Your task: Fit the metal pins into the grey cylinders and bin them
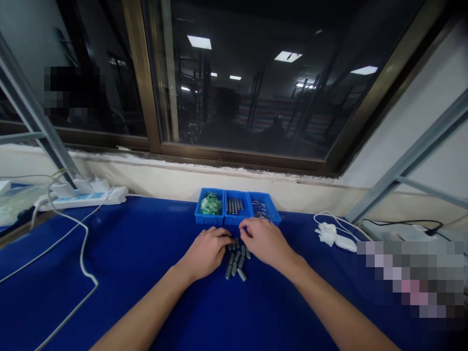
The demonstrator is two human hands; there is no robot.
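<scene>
Several short dark grey cylinders (234,267) lie grouped on the blue table, between my hands. My left hand (207,251) is on the left of the group, its curled fingers closed at a cylinder at the far end. Just behind the group, near the front of the blue bins, my right hand (263,240) has its thumb and forefinger bent together; what they hold, if anything, is hidden. The middle blue bin (238,220) holds a row of similar dark cylinders. In the right bin (275,214) are small, thin metal pieces, and green items in clear plastic fill the left bin (208,219).
A white power strip (109,196) with plugs and loose white cables (87,243) sits at the left. White crumpled gloves or cloth (326,235) and a cable lie at the right. Grey metal frames (405,165) stand on both sides, with a window behind the table (146,273).
</scene>
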